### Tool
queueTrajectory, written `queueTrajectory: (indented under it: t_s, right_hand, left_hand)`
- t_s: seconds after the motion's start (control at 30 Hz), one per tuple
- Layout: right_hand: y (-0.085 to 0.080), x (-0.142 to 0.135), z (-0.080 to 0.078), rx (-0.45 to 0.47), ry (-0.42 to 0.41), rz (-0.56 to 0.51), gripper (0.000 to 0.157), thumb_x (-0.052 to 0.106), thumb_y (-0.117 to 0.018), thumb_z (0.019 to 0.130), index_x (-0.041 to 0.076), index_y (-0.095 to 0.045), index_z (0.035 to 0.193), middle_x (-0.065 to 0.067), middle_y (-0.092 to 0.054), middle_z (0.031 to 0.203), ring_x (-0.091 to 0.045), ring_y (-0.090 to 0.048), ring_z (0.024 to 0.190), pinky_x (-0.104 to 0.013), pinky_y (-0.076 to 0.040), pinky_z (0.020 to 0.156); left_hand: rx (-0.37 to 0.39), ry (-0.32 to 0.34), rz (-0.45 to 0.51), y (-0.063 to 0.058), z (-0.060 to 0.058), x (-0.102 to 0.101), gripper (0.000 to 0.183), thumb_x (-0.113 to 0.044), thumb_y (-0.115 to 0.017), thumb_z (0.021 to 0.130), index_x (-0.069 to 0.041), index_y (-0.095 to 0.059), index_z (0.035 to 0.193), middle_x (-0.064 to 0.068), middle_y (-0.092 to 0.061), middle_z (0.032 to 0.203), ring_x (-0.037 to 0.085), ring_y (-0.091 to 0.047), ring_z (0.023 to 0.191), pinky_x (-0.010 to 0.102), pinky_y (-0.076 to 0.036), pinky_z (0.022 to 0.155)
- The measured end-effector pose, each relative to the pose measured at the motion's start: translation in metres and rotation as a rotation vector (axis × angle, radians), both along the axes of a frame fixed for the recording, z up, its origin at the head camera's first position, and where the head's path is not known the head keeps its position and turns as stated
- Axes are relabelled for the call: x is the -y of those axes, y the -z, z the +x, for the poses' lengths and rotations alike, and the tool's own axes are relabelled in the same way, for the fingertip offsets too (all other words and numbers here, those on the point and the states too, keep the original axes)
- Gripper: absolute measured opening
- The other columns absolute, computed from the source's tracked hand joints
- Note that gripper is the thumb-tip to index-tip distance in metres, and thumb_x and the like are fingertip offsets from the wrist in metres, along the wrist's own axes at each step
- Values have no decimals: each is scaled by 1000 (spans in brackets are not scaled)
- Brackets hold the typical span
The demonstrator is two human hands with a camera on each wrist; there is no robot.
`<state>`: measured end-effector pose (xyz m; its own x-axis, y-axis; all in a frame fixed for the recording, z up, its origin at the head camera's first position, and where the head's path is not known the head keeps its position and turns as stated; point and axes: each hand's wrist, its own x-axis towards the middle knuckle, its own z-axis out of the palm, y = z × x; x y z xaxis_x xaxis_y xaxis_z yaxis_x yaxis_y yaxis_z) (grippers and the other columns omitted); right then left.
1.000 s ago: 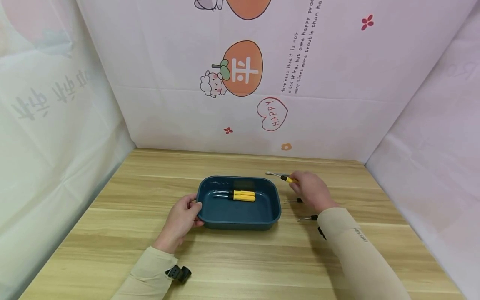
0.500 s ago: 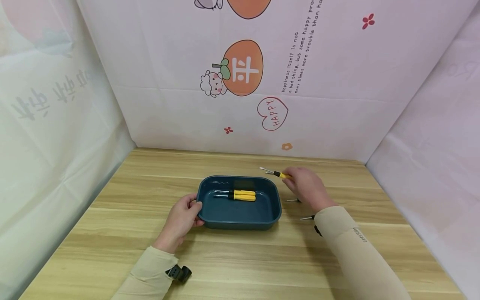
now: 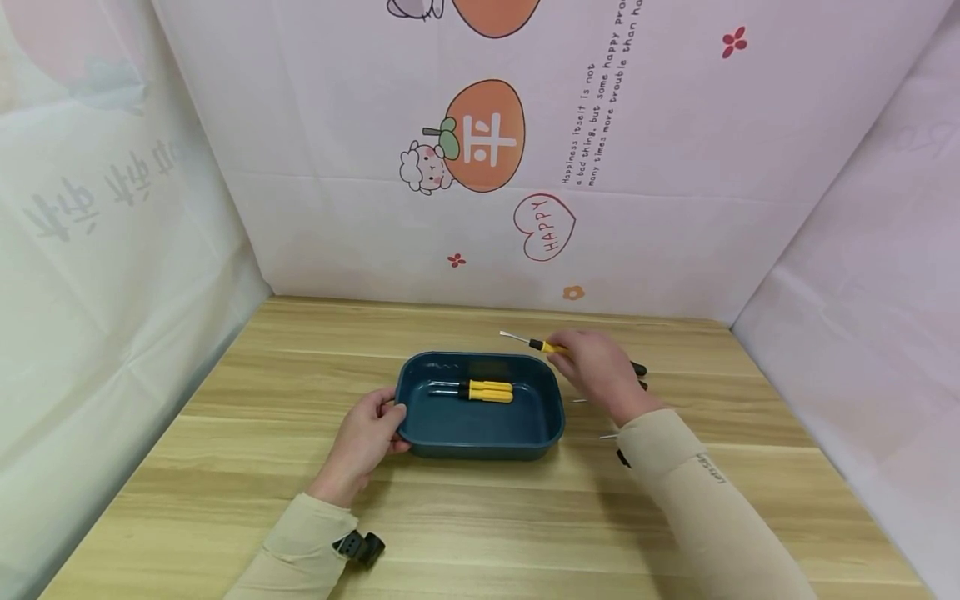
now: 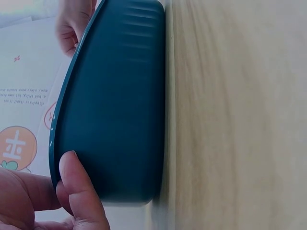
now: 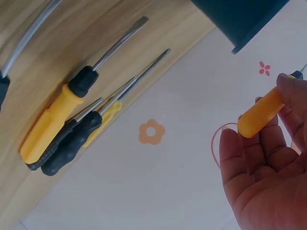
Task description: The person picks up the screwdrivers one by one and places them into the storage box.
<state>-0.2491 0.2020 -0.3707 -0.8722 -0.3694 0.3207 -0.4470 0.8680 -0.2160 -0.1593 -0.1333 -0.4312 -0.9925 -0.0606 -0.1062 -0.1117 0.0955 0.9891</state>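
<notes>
My left hand (image 3: 365,440) grips the left end of a dark blue plastic box (image 3: 480,433). In the left wrist view, a finger (image 4: 79,184) presses the box's outer wall. Two yellow-handled screwdrivers (image 3: 487,392) lie side by side inside, shafts pointing left. My right hand (image 3: 597,368) holds another screwdriver (image 3: 537,344) by its yellow handle, above the table near the box's far right corner. Its flat tip points left. The right wrist view shows this yellow handle (image 5: 261,112) pinched between thumb and fingers.
Several loose screwdrivers lie on the wooden table (image 3: 480,517) to the box's right, partly hidden by the right arm. Among them are a yellow-and-black one (image 5: 53,122) and a black-handled one (image 5: 72,143). A printed cloth (image 3: 360,233) hangs behind the table.
My right hand has moved left with its screwdriver, toward the box's far right corner, uncovering dark handles behind it. The left hand and the box are practically still.
</notes>
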Motion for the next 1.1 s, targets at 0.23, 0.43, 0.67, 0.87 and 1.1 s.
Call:
queueTrajectory:
  t_s: [0.23,0.43,0.67,0.87,1.1]
  right_hand:
    - [-2,9,3,19,-14,-18,23,21,-72,100,11,-73,121,-8,-73,113,-28,-65,100,-48,-60,91]
    - [-1,14,5,13,-27,-10,22,20,-71,100,11,-73,121,-9,-73,114,-28,-66,102,-49,-60,93]
    - [-3,19,7,13,-36,1,23,21,-71,101,11,-72,121,-9,-73,116,-29,-67,106,-49,-59,96]
    - [-4,24,8,26,-45,4,25,22,-70,101,11,-72,123,-9,-73,119,-29,-67,110,-49,-58,99]
    - [-3,31,7,23,-65,8,25,22,-71,101,11,-72,123,-9,-74,119,-30,-68,109,-49,-58,99]
  left_hand:
    - [7,-3,0,-1,1,0,42,-13,-52,108,3,-52,147,17,-58,104,18,-63,70,26,-60,62]
    - [12,-4,1,-1,1,0,41,-13,-52,108,1,-52,147,18,-58,106,17,-63,71,25,-60,63]
    - [5,-1,3,-1,1,0,43,-13,-53,108,2,-51,148,17,-58,106,18,-63,71,26,-60,63]
    - [7,2,4,-1,0,0,43,-13,-52,108,2,-50,148,18,-58,107,18,-63,71,26,-60,63]
    - [4,1,3,-1,1,0,43,-13,-52,108,3,-50,148,17,-58,106,18,-63,71,27,-60,62]
